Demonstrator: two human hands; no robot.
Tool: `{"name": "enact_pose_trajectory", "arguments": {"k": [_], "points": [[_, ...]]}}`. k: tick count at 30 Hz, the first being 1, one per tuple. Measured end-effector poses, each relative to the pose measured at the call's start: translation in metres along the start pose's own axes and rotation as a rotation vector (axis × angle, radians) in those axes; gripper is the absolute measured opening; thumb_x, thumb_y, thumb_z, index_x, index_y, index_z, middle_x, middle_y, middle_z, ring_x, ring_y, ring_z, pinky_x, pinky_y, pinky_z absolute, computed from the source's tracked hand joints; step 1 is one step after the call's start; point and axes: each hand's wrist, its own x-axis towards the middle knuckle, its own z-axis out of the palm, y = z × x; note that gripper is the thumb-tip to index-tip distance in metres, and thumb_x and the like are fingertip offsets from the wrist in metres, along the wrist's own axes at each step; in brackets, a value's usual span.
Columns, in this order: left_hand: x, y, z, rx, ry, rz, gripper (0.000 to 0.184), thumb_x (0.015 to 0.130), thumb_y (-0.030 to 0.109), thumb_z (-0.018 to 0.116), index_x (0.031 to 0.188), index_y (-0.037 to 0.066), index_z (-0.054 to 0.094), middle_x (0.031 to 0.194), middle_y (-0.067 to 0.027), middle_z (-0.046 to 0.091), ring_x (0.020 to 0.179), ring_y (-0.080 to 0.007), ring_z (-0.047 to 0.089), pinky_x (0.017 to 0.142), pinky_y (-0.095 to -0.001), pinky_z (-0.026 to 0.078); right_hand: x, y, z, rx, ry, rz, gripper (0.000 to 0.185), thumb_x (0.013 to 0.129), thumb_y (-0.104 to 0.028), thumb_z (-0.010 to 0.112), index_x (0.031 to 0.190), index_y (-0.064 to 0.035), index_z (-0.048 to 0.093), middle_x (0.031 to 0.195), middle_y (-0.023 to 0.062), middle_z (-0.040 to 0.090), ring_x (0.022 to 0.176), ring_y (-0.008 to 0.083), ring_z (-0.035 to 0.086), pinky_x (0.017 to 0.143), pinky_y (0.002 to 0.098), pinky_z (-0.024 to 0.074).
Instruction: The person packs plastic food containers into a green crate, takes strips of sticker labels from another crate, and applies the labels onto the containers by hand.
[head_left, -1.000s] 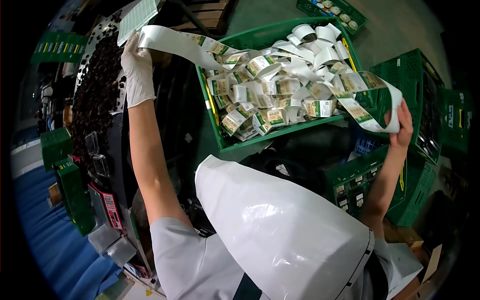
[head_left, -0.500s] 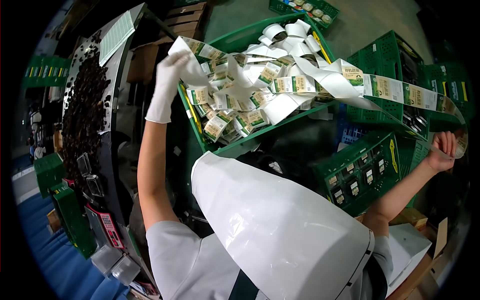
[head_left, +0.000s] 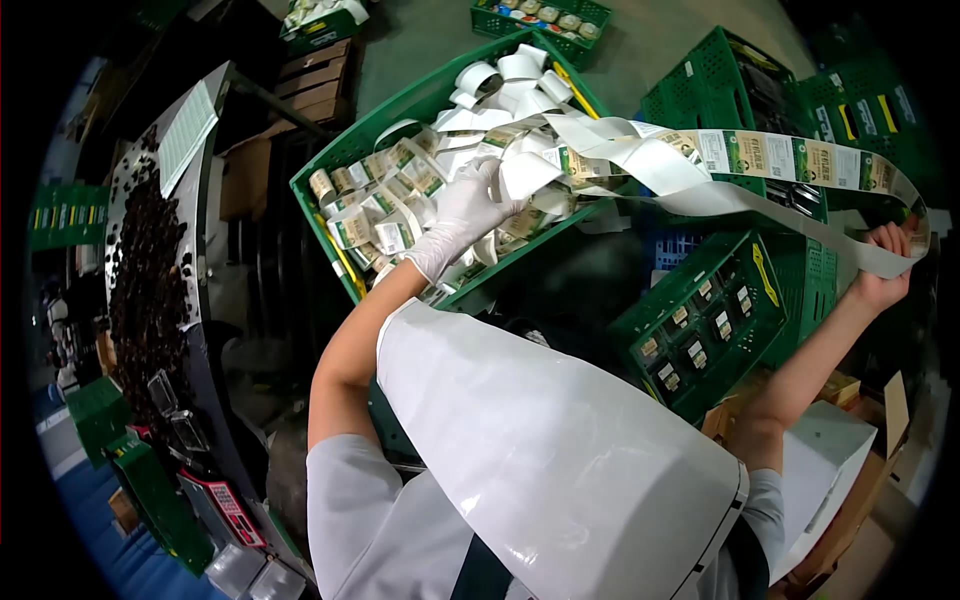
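"Gripping the label strip (head_left: 765, 157) is your right hand (head_left: 884, 268), well out to the right of you. How do your fingers stand there?"

"They are curled together on the strip, and it loops around just past your hand. The upper run shows you its printed labels, and the lower run its plain white face."

"And the other end of both runs?"

"Both lead back over the edge of the big green crate (head_left: 430, 101) before you, crossing and twisting near its right side. Inside lies a loose heap of labels (head_left: 395, 190), some curled white side out, others print side up."

"Where is your left hand, then?"

"Your gloved left hand (head_left: 466, 208) is down in that crate, resting over the heap beside a white curl. Whether its fingers are clamped on anything, I cannot tell you; the glove hides them."

"What else is around you?"

"Below the strip, nearer your right forearm, a smaller green crate (head_left: 750, 327) holds dark labelled packs (head_left: 696, 353). A white box (head_left: 822, 465) sits by your right elbow. Off to your left, dark brown pieces (head_left: 148, 300) cover a table, with a printed sheet (head_left: 188, 137) at its far end."
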Motion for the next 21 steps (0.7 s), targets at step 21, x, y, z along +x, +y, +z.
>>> {"name": "enact_pose_trajectory", "arguments": {"k": [21], "points": [[0.038,-0.015,-0.183,-1.16,0.349,0.019,0.03,0.08,0.011,0.061,0.106,-0.004,0.055,0.094,-0.0061,0.061,0.082,-0.0111,0.058,0.075,-0.0218,0.044,0.004,-0.001,-0.145,-0.059,0.38,-0.002,0.03,0.092,-0.014,0.035,0.114,0.0015,0.048,0.105,0.0152,0.054,0.086,0.0244,0.051,0.072,0.035,0.0426]]}}
